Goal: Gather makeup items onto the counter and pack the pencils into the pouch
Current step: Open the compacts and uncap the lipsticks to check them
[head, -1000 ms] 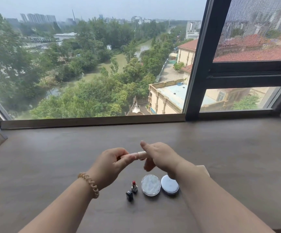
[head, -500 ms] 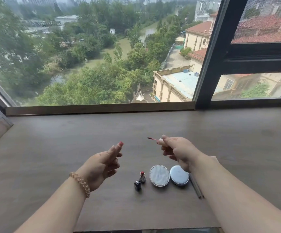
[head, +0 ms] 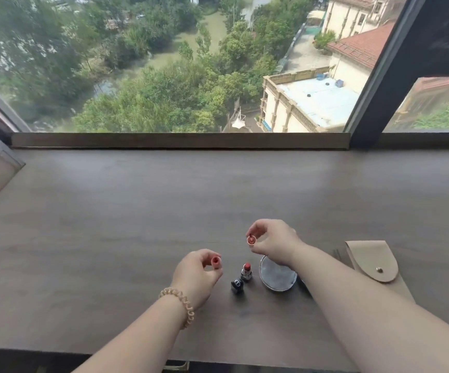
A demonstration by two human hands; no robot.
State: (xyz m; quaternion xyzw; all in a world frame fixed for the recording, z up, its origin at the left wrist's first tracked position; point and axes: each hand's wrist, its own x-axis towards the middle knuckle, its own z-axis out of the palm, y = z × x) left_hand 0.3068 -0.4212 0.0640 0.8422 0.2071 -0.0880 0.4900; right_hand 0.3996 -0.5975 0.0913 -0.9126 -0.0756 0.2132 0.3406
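I note the beige pouch lying flat on the counter, flap snapped down, right of the right forearm. Thin pencils show just beside its left edge. Left hand pinches a small red-filled tube end-on. Right hand pinches a small ring-ended cap piece, apart from the tube. Between the hands: open lipstick upright, its black cap just beside it, round compact partly under the right wrist.
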